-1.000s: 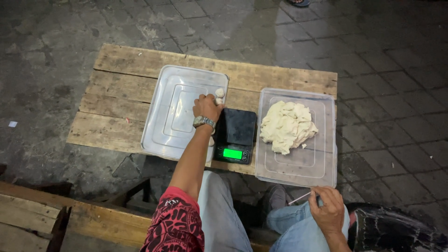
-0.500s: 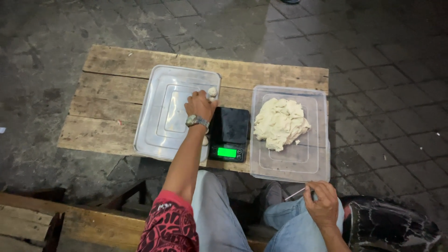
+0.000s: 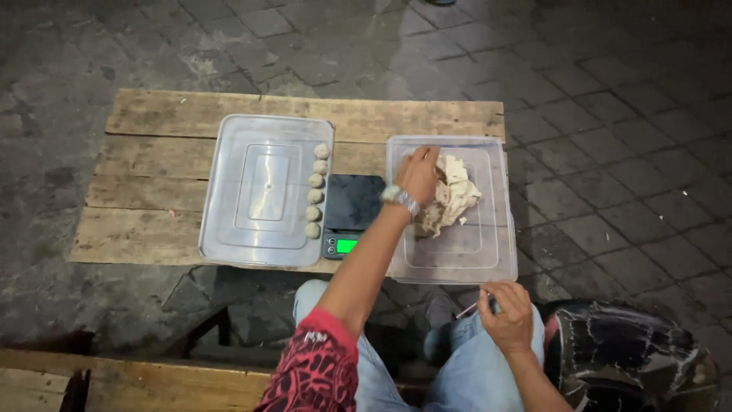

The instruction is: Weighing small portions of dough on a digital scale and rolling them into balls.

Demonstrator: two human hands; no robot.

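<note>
Overhead, head view: left hand (image 3: 421,172) reaches into clear tub (image 3: 488,259), fingers curled onto dough lump (image 3: 456,197); grip extent unclear. Right hand (image 3: 506,313) rests on knee, pinched around thin stick (image 3: 467,310). Black scale (image 3: 352,215) sits between tub and lid (image 3: 259,191). Six dough balls (image 3: 316,191) lined along lid's right edge. All on plank table (image 3: 152,122).

Wooden bench (image 3: 137,385), dark paving stones (image 3: 610,99)
</note>
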